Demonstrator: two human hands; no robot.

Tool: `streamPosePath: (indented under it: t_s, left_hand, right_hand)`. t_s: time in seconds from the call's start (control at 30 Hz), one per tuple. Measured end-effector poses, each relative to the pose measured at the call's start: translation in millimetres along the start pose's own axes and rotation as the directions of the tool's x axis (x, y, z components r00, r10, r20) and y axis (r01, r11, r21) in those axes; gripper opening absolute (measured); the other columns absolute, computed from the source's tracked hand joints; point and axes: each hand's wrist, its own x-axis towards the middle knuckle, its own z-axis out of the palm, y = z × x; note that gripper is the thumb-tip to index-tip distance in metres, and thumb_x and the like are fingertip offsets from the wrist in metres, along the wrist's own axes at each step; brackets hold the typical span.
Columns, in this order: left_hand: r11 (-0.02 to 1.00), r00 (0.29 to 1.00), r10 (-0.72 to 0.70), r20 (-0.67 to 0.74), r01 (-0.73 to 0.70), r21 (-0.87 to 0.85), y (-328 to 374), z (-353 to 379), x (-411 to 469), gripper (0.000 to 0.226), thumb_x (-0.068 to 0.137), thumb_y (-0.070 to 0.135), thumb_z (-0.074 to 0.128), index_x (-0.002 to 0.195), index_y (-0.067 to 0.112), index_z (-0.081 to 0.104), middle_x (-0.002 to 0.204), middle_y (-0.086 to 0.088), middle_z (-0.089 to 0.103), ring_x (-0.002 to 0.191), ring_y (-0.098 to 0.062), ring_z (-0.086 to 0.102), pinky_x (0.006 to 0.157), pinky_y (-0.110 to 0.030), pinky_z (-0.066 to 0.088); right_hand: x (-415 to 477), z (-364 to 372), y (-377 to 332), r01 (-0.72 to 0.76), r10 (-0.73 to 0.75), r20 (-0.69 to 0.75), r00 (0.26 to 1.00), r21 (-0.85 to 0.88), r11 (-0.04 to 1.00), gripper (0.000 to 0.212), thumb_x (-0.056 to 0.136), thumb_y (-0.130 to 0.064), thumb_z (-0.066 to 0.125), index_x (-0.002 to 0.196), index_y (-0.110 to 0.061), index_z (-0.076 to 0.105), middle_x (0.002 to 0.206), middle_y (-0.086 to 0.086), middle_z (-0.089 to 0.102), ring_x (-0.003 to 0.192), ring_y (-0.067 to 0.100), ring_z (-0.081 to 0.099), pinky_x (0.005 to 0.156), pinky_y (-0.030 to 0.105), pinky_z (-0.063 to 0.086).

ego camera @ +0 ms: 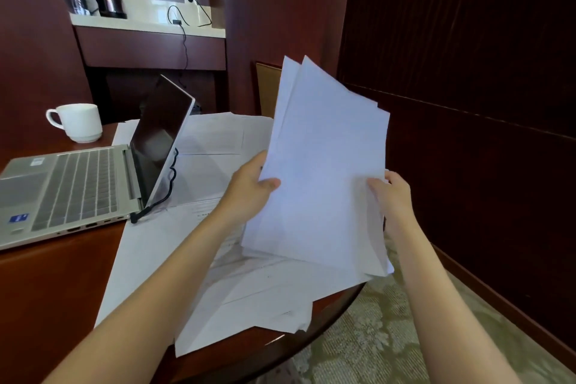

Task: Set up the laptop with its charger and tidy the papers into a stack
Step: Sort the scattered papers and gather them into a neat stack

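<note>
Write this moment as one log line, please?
step: gathering papers | left hand and right hand: grip held sheets upright | loose papers: spread on table | laptop: open, cable attached

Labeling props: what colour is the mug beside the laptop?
Plain white mug, no pattern visible, standing on the table behind the laptop. Head view, the only one.

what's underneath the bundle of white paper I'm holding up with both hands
Under the held white paper bundle, gripped by left hand and right hand, loose white sheets cover the round reddish-brown wooden table. Anything beneath them is hidden.
</note>
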Motion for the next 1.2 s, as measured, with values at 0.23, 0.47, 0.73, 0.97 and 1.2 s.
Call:
streamPosePath:
  t_s: [0.23,0.47,0.73,0.97,1.2]
  left_hand:
    - [0.994,0.967,0.091,-0.238,-0.104,-0.042,0.1,-25.5,4.2,0.041,0.092,-0.009,0.044,0.114,0.024,0.049,0.102,0.022,0.056,0.099,-0.001,0.054,0.076,0.003,0.039]
    - [0.978,0.922,0.124,-0.367,-0.177,-0.115,6.6,-49.7,6.2,0.039,0.096,0.0,0.042,0.127,0.024,0.04,0.111,0.021,0.052,0.099,0.012,0.052,0.081,-0.004,0.04]
    - [0.967,0.95,0.037,-0.31,-0.112,-0.229,2.1,-54.1,7.0,0.037,0.094,0.01,0.051,0.126,0.024,0.04,0.122,0.009,0.054,0.106,-0.002,0.055,0.082,-0.012,0.044]
    - [0.995,0.89,0.011,-0.456,-0.057,-0.086,1.3,-56.2,8.6,0.037,0.097,0.008,0.044,0.134,0.014,0.048,0.12,0.013,0.051,0.115,-0.008,0.047,0.099,-0.022,0.034]
    - [0.992,0.783,-0.092,-0.615,0.124,0.009,-7.1,-65.4,8.6,0.032,0.097,0.01,0.041,0.126,0.011,0.053,0.119,0.0,0.057,0.104,-0.017,0.051,0.085,-0.022,0.035]
  right_hand:
    - [-9.7,34.5,-39.1,0.245,-0.254,0.083,0.964,0.099,0.964,0.016,0.096,-0.005,0.044,0.108,-0.015,0.047,0.088,-0.007,0.047,0.071,0.0,0.045,0.052,0.0,0.037]
    - [-13.3,56.2,-61.6,0.385,-0.416,0.147,0.897,0.199,0.901,0.006,0.098,-0.015,0.047,0.102,-0.013,0.044,0.084,-0.008,0.045,0.073,-0.001,0.044,0.062,0.003,0.038]
    - [-15.2,60.6,-52.4,0.342,-0.379,0.311,0.872,0.168,0.925,0.031,0.096,-0.03,0.05,0.125,-0.025,0.042,0.106,-0.02,0.05,0.097,-0.013,0.047,0.076,-0.001,0.039]
    - [-21.3,58.0,-59.8,0.305,-0.343,0.318,0.884,0.165,0.938,0.029,0.098,-0.024,0.047,0.07,-0.028,0.044,0.053,-0.025,0.052,0.053,-0.01,0.049,0.056,0.005,0.036]
    - [-13.9,56.1,-50.9,-0.069,0.079,0.324,0.943,-0.044,0.997,0.03,0.101,-0.018,0.031,0.109,-0.009,0.059,0.09,0.01,0.065,0.07,0.02,0.063,0.066,0.029,0.053]
